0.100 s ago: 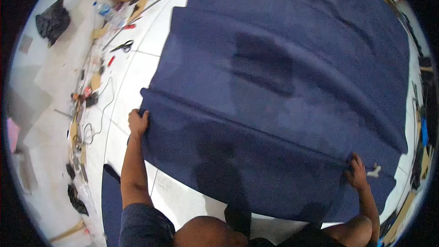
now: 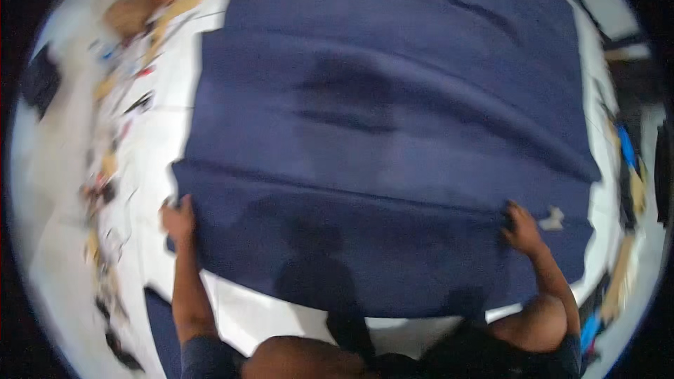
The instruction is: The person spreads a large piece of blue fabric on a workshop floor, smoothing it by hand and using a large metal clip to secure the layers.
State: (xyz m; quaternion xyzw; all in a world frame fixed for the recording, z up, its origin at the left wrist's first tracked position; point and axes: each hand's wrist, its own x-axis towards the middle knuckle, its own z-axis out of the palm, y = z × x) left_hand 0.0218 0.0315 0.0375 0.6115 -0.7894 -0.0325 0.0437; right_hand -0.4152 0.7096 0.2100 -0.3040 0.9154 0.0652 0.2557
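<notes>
- Across the white tiled floor [image 2: 163, 130], in the head view, a broad sheet of dark blue cloth [image 2: 428, 161] lies in front of the person, matte and seemingly thick, with soft ripples and stepped side edges.
- At the sheet's left edge, the left hand [image 2: 178, 220] is partly open, thumb apart from the fingers; whether it pinches the material cannot be told.
- On a long, narrow ridge near the sheet's right side, the right hand [image 2: 521, 227] rests with bent fingers; its hold is unclear.
- Just beside it lies a small, pale, irregular scrap [image 2: 552, 219].
- Far left, a rounded black bundle [image 2: 43, 83] sits, blurred.
</notes>
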